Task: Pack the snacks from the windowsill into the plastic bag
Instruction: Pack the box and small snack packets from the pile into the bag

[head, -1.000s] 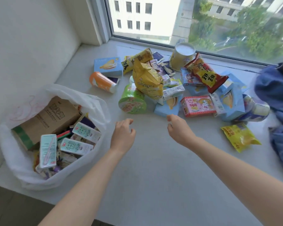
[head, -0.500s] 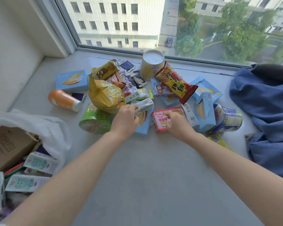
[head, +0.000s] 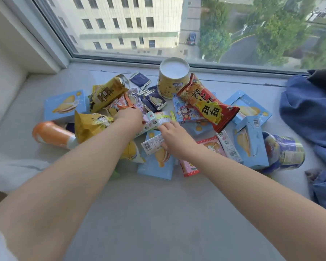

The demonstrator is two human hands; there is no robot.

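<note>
Snacks lie piled on the grey windowsill below the window. My left hand reaches into the middle of the pile, its fingers closed around a small white-and-green drink carton. Just right of it, my right hand grips another small white carton with a barcode, held low over a light blue box. Of the white plastic bag only a strip shows at the left edge; its opening is out of view.
Around the hands lie a yellow chip bag, an orange bottle, a red snack bag, a yellow tub, blue boxes and a blue can. Blue cloth is heaped at right.
The view has tilted up and the bag has slid almost out of frame. Both hands moved from the sill's front into the pile and each closed on a small carton.
</note>
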